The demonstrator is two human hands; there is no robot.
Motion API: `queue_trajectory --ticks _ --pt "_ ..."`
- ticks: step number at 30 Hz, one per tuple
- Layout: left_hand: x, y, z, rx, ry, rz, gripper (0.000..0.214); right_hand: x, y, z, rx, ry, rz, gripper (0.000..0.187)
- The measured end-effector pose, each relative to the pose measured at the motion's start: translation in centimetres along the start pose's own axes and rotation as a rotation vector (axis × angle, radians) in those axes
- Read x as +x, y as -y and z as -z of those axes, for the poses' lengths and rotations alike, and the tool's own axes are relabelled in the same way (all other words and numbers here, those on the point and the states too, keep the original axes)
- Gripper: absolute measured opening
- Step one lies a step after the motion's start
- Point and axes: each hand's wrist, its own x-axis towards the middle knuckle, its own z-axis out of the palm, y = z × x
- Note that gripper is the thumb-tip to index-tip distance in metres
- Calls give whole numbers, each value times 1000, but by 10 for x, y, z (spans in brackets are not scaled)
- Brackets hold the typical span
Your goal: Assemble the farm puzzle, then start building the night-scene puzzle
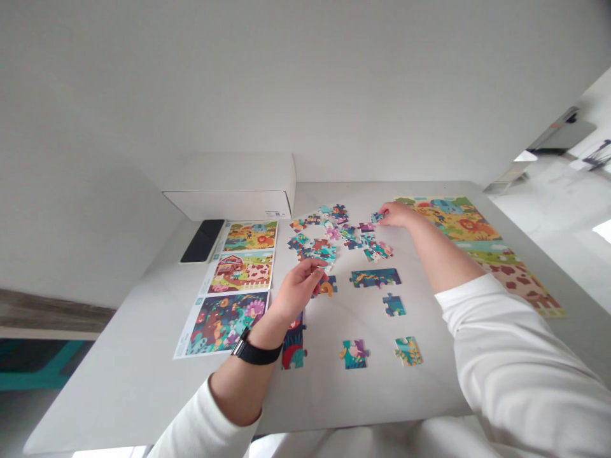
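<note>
Head view shows a pale table (329, 401) against a plain wall (363, 95), with a white box (224, 205) far left, a dark phone (203, 240) near it, and picture sheets (241, 270) along the left. Assembled panels (461, 216) lie on the right. At the far middle, the right hand (396, 215) pinches a bluish puzzle piece (376, 217) beside the loose pile (333, 233). The left hand (298, 289) has its fingers drawn nearly together at the pile's near-left edge; whether they grip a piece, I cannot tell.
</note>
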Motion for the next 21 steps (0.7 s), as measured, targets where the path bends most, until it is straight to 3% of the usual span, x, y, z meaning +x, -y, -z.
queue_trajectory --ticks 6,9,12,16,21 --pt "1 1 3 -22 -27 -26 38 -13 4 3 162 -53 0 22" --pt "2 2 3 -40 -29 -53 35 -36 10 6 490 -38 59 18" --pt "2 2 2 -38 -19 -71 34 -76 20 8 789 9 146 26" --pt "-7 -2 -8 -14 51 -73 37 -150 36 6 852 113 264 40" --pt "-43 -9 -50 -48 214 6 40 -233 43 -12 879 127 335 44"
